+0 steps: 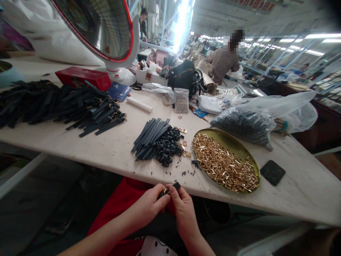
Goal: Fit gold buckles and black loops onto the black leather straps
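Observation:
My left hand (154, 202) and my right hand (182, 204) meet over my lap, just off the table's front edge. Between their fingertips is a black strap (176, 185) with a small gold buckle (166, 191); both hands are closed on it. Beyond them lie a stack of flat black strips (150, 137) and a heap of small black loops (166, 145), with a few gold buckles (186, 154) beside it. To the right, a round gold tray (237, 142) holds many gold buckles (223, 163).
A large pile of black straps (53, 103) covers the table's left. Behind are a red box (82, 78), a round heater (106, 28), a white tube (139, 104) and a plastic bag (245, 121). A dark flat object (272, 172) lies right. A person (222, 64) is farther back.

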Motion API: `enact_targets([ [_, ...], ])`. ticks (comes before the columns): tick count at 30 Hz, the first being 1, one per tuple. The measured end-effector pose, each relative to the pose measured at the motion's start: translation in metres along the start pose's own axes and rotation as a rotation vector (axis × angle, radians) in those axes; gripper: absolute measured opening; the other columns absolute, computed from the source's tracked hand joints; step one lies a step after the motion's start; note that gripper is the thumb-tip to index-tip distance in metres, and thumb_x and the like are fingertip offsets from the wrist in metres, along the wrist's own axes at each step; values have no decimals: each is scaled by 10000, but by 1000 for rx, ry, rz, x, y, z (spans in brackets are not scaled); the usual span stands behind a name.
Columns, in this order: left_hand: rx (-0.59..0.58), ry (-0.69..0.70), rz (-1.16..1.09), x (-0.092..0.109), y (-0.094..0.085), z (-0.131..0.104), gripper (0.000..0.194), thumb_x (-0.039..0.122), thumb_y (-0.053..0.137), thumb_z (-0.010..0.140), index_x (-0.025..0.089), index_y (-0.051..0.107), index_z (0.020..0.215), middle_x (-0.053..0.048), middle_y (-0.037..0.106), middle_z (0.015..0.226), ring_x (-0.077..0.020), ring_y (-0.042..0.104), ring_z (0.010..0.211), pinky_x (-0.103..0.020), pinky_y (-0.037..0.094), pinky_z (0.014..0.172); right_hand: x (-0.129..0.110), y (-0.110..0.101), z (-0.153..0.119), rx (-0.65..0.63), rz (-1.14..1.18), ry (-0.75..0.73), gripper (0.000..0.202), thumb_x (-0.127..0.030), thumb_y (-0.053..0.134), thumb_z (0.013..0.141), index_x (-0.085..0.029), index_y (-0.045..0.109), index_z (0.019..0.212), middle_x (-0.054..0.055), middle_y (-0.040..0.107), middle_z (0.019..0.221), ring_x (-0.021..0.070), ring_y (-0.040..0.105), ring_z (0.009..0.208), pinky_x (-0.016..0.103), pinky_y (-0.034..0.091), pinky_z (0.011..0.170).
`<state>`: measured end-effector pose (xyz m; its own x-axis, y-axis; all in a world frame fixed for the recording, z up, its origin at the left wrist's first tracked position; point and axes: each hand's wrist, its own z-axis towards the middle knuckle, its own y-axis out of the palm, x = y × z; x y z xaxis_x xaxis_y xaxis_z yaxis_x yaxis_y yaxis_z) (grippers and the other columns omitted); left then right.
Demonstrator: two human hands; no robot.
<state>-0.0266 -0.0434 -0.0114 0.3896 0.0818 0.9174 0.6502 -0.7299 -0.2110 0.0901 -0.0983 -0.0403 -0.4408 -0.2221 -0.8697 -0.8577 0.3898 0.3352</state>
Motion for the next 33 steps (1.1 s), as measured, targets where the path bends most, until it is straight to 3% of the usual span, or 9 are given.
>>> enact_targets([
  [4,-66,-127,-152,-2,0,3,264,436,421,789,181,416,720,66,481,553,-59,359,408,-183,261,399,-4,-6,3,56,-132,-71,265,-423,591,760,-160,581,785,-18,583,675,122,532,632,231,432,603],
  [9,-66,-193,-304,-2,0,10,298,466,482,716,180,401,687,60,512,569,-36,346,372,-175,238,385,-8,-9,9,130,-426,-208,278,-434,518,802,-186,510,676,-45,488,564,111,450,521,221,378,496],
  [14,16,-175,-261,-4,0,18,278,438,486,707,177,414,645,67,464,532,-49,358,393,-179,260,394,-6,-16,10,25,-677,-468,106,-285,529,806,-203,597,803,17,615,744,161,559,701,276,422,683],
  [16,31,-162,-194,-6,-1,19,265,421,476,718,175,424,635,69,450,520,-54,356,394,-180,257,389,-4,-20,12,-8,-616,-399,80,-268,555,787,-204,593,819,17,616,770,164,565,724,279,425,693],
  [19,-26,-168,-136,-7,-4,18,259,410,478,733,170,439,645,64,470,539,-53,358,394,-176,247,378,-4,-24,16,-58,-374,-86,122,-302,592,764,-194,538,782,-22,575,683,136,536,624,247,419,595],
  [21,-62,-183,-129,-8,-5,18,252,401,484,736,167,445,650,63,481,551,-53,363,400,-173,249,378,-6,-25,17,-119,-281,27,160,-325,599,759,-188,517,756,-40,545,638,119,507,579,232,403,563],
  [26,-42,-179,-45,-8,-8,19,229,367,474,747,169,460,633,56,489,564,-77,401,460,-189,290,430,-11,-24,14,-100,-439,-134,150,-315,601,758,-176,561,719,-24,549,655,125,496,625,232,392,592],
  [29,-4,-94,67,-6,-7,16,208,337,478,753,170,480,628,43,510,606,-112,474,585,-207,345,538,-9,-27,14,-141,-298,15,172,-329,602,760,-170,540,741,-31,537,637,109,475,582,230,387,572],
  [33,-54,-51,89,-3,-8,6,226,348,421,795,169,513,695,29,529,684,-127,494,663,-213,363,590,-5,-29,13,-194,-139,156,218,-372,584,775,-165,517,765,-36,526,621,98,467,556,232,388,570],
])
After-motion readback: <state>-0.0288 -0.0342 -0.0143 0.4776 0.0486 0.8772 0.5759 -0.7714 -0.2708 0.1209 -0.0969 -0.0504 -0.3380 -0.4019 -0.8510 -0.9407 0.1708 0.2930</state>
